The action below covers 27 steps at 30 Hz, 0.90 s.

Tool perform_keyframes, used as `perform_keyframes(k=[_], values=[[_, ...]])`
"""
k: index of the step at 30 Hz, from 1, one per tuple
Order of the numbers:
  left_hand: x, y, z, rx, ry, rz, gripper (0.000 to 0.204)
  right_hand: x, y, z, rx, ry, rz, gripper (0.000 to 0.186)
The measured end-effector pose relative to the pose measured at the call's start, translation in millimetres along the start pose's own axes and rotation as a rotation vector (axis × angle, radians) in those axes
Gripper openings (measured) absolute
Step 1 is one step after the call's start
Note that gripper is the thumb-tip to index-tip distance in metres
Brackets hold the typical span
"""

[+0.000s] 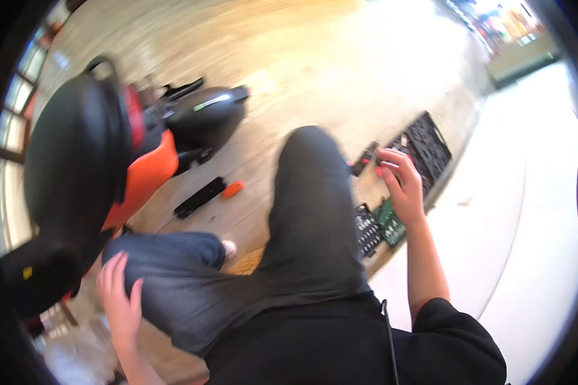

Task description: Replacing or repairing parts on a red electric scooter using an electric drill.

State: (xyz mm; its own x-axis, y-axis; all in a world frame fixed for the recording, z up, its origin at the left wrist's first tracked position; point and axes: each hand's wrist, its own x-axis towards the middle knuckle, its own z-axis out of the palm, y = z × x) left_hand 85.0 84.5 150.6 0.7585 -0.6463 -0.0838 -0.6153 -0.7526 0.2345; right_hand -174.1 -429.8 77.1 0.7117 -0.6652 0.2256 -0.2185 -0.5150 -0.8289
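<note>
"Black shirt [327, 346], right up close, filled the bottom of the frame! Beyond it a bent knee [309, 167] rose mid-frame. And the hands?"

"Right hand [406, 191], centre right, in front of the open dark case [434, 144]! Its grip was loosely curled, a red bit [379, 172] showing by the thumb; whether it was pinched, I couldn't tell."

"And the left?"

"Left hand [119, 301], lower left, lay by the jeans [173, 269], grip lightly spread, nothing visible in it, an orange-and-black scooter [149, 170] above."

"How did that case look for handling?"

"Stiff-shelled, I judged, and fairly heavy if its tools were metal. Rim looked the best hold, kept level against spills. Below the hand sat a green tray [390, 224] and a dark tray of silvery pieces [367, 231], probably hard and slick: edges again!"

"Left of centre?"

"Orange piece [233, 189] beside a black bar [200, 197], down on the floor [263, 96], both likely light."
</note>
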Motion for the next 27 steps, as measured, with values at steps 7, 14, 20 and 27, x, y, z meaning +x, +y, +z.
perform_keyframes(k=[7, 14, 20, 27], values=[[-2.8, -22.4, 52.2, 0.208, 0.187, 0.087, 0.049, -66.2, 143.9, 3.7, 0.524, 0.354, 0.825, 0.015], [-37.1, 51.8, 69.2, -0.049, 0.115, -0.342, 0.076, -33.2, 88.6, 70.8, 0.394, -0.170, 0.613, 0.018], [-152.2, 104.2, 72.6, -0.468, 0.072, -0.849, 0.122, 10.2, 88.3, 70.0, 0.261, -0.256, 0.441, 0.016], [-183.8, 108.8, 86.0, -0.933, 0.020, -1.105, 0.140, 34.2, 61.4, 95.5, 0.210, -0.332, 0.411, 0.016]])
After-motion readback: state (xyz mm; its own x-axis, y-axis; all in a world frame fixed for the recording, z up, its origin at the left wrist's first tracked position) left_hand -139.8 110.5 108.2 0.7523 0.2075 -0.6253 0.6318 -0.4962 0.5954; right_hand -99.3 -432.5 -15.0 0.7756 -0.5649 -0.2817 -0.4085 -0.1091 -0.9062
